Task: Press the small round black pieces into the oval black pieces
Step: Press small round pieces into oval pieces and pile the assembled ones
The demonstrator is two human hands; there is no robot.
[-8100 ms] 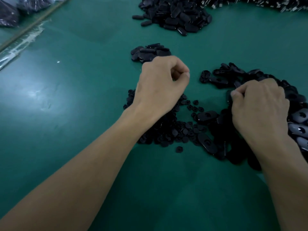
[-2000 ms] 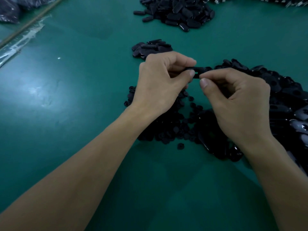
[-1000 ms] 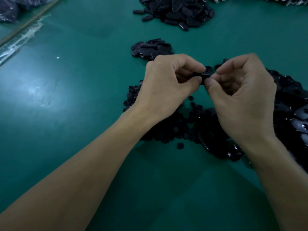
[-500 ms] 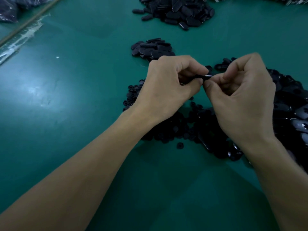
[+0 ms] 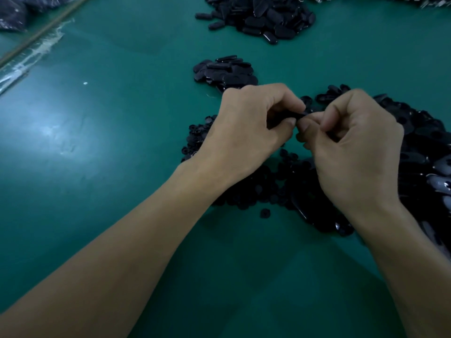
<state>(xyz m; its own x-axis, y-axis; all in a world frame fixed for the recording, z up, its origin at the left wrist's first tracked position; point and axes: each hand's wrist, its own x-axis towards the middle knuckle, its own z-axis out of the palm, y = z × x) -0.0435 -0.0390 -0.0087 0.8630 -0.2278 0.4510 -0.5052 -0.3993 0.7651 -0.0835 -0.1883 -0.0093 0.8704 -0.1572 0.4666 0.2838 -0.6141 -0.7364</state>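
In the head view, the left hand (image 5: 246,132) and right hand (image 5: 353,147) meet above the green table (image 5: 97,142). Their fingers are curled, with thumbs and forefingers pinching one oval black piece (image 5: 299,115) between them. The small round black pieces (image 5: 263,189) lie heaped beneath the wrists, and more oval pieces (image 5: 419,132) are piled at right.

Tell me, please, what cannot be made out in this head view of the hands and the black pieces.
Held piece: head view shows a dark sliver; fingers of left hand and right hand cover it, so seating is unknowable.
Round-piece pile: partly under the left hand.
Oval-piece pile: cut by right edge, hidden behind right forearm.
Far pile: cut by top edge.
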